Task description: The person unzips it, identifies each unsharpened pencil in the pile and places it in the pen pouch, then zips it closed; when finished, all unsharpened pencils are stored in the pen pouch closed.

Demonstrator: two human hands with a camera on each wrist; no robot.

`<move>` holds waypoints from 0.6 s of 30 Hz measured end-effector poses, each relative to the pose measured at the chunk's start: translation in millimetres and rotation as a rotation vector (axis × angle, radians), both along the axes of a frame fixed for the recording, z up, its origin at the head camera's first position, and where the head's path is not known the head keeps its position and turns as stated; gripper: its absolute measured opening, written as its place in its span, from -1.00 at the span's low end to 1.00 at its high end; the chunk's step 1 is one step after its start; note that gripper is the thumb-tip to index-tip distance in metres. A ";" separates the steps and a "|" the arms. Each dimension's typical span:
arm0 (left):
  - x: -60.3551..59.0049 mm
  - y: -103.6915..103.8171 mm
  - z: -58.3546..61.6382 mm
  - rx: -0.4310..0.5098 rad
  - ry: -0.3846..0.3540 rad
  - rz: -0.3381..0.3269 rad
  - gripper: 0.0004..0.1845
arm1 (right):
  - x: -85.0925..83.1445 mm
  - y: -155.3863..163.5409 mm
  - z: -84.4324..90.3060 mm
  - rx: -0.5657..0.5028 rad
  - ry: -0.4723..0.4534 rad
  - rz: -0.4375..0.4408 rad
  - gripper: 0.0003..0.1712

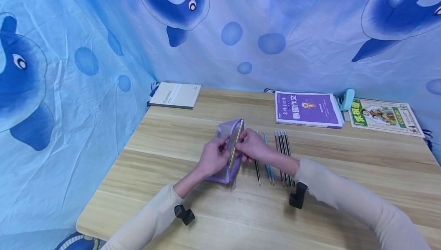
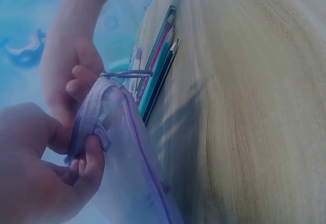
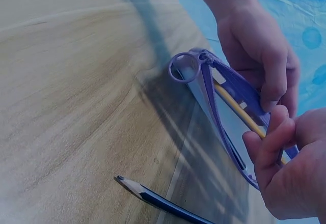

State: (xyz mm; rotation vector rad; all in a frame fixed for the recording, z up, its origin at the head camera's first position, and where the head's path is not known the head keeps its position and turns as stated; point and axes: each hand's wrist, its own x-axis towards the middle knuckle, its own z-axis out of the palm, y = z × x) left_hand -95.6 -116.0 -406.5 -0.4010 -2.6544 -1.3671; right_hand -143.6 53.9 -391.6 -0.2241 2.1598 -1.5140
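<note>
A purple mesh pencil pouch point(image 1: 225, 165) stands on its edge in the middle of the wooden table point(image 1: 172, 146), its zipper open. My left hand point(image 1: 225, 148) pinches the pouch's left lip point(image 2: 122, 132). My right hand point(image 1: 242, 142) pinches the opposite lip. A yellow pencil point(image 3: 239, 114) lies inside along the opening. The zipper's ring pull point(image 3: 183, 67) hangs at the near end. Several pencils point(image 1: 282, 154) lie in a row just right of the pouch, and the dark one point(image 3: 158, 201) is nearest.
A grey book point(image 1: 175, 95) lies at the back left. A purple book point(image 1: 307, 109) and a green-and-yellow book point(image 1: 386, 116) lie at the back right, with a blue clip point(image 1: 346, 98) between them. A blue cartoon sheet point(image 1: 86, 51) hangs behind and to the left.
</note>
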 end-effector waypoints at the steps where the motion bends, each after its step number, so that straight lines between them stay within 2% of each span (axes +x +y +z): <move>1: 0.1 0.3 -0.3 -0.002 0.002 0.002 -0.41 | -0.1 -0.3 -0.6 0.006 0.005 0.002 -0.72; 18: 0.0 0.1 -0.6 0.016 0.025 0.006 -0.41 | -0.5 3.7 -0.3 -0.038 0.029 0.052 -0.70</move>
